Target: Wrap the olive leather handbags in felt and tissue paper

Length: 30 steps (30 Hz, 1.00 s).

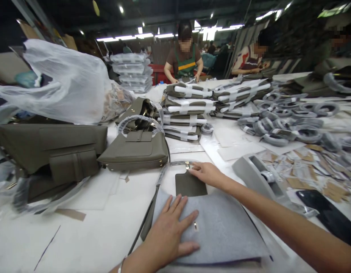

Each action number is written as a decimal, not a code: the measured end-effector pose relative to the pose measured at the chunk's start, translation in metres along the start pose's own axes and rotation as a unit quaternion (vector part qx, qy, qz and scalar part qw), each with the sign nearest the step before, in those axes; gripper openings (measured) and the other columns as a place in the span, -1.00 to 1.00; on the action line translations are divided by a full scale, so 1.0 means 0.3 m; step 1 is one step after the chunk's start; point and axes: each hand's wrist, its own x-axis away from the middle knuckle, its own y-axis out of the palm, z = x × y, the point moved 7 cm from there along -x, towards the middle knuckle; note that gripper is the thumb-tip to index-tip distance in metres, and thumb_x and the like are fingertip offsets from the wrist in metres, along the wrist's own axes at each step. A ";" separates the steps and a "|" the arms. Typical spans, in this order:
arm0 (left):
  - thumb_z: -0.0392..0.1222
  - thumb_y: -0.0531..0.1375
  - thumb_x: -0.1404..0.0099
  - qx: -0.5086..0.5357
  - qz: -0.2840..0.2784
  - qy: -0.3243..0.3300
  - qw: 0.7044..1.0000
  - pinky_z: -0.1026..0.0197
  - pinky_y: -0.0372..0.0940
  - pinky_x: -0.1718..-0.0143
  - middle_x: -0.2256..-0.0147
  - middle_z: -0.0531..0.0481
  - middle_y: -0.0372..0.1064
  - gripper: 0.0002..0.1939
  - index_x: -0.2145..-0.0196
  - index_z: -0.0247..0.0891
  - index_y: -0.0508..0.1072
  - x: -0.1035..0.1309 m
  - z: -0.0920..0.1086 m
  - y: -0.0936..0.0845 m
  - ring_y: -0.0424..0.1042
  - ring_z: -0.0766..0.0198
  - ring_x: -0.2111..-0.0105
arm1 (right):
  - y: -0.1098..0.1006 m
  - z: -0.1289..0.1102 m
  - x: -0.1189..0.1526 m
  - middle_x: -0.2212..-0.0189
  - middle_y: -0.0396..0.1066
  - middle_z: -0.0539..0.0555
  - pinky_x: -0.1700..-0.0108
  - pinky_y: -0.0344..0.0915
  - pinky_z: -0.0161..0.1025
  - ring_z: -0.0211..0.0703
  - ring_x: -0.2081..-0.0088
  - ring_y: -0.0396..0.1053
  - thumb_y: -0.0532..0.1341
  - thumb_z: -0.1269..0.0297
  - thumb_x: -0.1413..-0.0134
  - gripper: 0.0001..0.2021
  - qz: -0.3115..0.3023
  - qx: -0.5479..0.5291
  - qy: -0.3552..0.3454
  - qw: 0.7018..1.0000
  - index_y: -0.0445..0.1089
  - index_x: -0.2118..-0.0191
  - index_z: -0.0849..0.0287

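A handbag lies in front of me, its front covered by a grey-blue sheet [220, 231] with a small metal clasp piece [195, 226] showing through it. My left hand [172, 231] rests flat on the sheet, fingers spread, left of that piece. Above the sheet's top edge shows a dark olive flap [190, 184] with a gold buckle [187, 165] at its end. My right hand [205, 173] has its fingers together at the buckle and the flap's upper edge. A wrapped handle runs behind the buckle.
Olive handbags [138, 149] stand at the left, near a large plastic bag [70, 83]. Wrapped stacks [189, 106] are at the back centre. On the right are a tape dispenser [257, 178], a phone [328, 216], paper scraps and wrapped coils [277, 129]. People work across the table.
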 end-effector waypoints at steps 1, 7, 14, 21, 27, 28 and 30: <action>0.37 0.11 -0.26 0.005 0.002 -0.002 1.000 -0.37 -0.06 -0.29 -0.40 -0.23 -0.13 -0.20 -0.35 0.14 0.00 0.002 -0.002 0.001 -0.09 -0.19 -0.37 | 0.020 0.001 -0.025 0.21 0.59 0.20 0.02 0.40 -0.08 0.07 0.11 0.52 0.23 0.17 -0.21 -0.65 -0.013 -0.019 0.006 1.000 0.51 0.01 0.29; 0.37 0.08 -0.27 0.009 0.018 0.005 1.000 -0.38 -0.05 -0.28 -0.37 -0.25 -0.06 -0.23 -0.34 0.12 0.05 0.002 -0.001 -0.003 -0.06 -0.20 -0.36 | 0.027 -0.084 0.072 0.08 0.57 0.15 -0.04 0.42 -0.13 -0.06 0.04 0.52 0.19 0.22 -0.25 -0.58 -0.009 -0.111 -0.046 0.993 0.39 -0.17 0.25; 0.33 0.09 -0.29 -0.002 0.046 0.021 0.999 -0.34 -0.08 -0.30 -0.19 -0.23 0.27 -0.28 -0.29 -0.01 0.19 0.000 0.021 -0.028 0.21 -0.07 -0.24 | 0.066 -0.194 0.394 -0.02 0.52 0.08 -0.20 0.31 -0.12 -0.16 -0.08 0.43 0.12 0.44 -0.27 -0.67 -0.070 -0.015 -0.251 0.965 0.53 -0.02 0.05; 0.29 0.16 -0.26 -0.021 0.076 0.034 0.996 -0.27 -0.12 -0.33 -0.01 -0.13 0.45 -0.34 -0.19 -0.12 0.32 0.008 0.034 -0.039 0.31 0.01 -0.13 | 0.156 -0.123 0.483 -0.11 0.44 0.15 -0.24 0.27 -0.06 -0.14 -0.18 0.35 0.12 0.45 -0.29 -0.65 -0.039 0.103 -0.324 0.940 0.47 -0.09 0.03; 0.29 0.20 -0.24 -0.082 0.167 0.030 0.982 -0.26 0.19 -0.20 0.03 -0.21 0.49 -0.34 -0.08 -0.27 0.41 0.058 0.053 -0.057 0.41 -0.09 -0.08 | 0.176 -0.110 0.488 -0.10 0.45 0.16 -0.24 0.28 -0.01 -0.08 -0.18 0.35 0.12 0.42 -0.32 -0.69 -0.029 0.115 -0.340 0.933 0.48 -0.07 0.10; 0.21 0.20 -0.29 -0.095 0.193 0.043 0.976 -0.20 0.27 -0.15 0.04 -0.21 0.51 -0.41 -0.06 -0.32 0.42 0.074 0.068 -0.066 0.45 -0.05 -0.04 | 0.181 -0.107 0.488 -0.09 0.46 0.15 -0.23 0.28 -0.01 -0.07 -0.18 0.34 0.12 0.43 -0.31 -0.69 -0.033 0.120 -0.340 0.932 0.48 -0.07 0.10; -0.08 0.15 -0.41 -0.108 0.212 0.109 0.965 -0.04 0.35 -0.10 0.01 -0.20 0.51 -0.61 -0.09 -0.36 0.38 0.102 0.118 -0.069 0.48 0.08 -0.01 | 0.191 -0.101 0.488 -0.08 0.47 0.15 -0.23 0.28 0.00 -0.05 -0.20 0.32 0.12 0.44 -0.30 -0.68 -0.043 0.126 -0.341 0.931 0.47 -0.08 0.13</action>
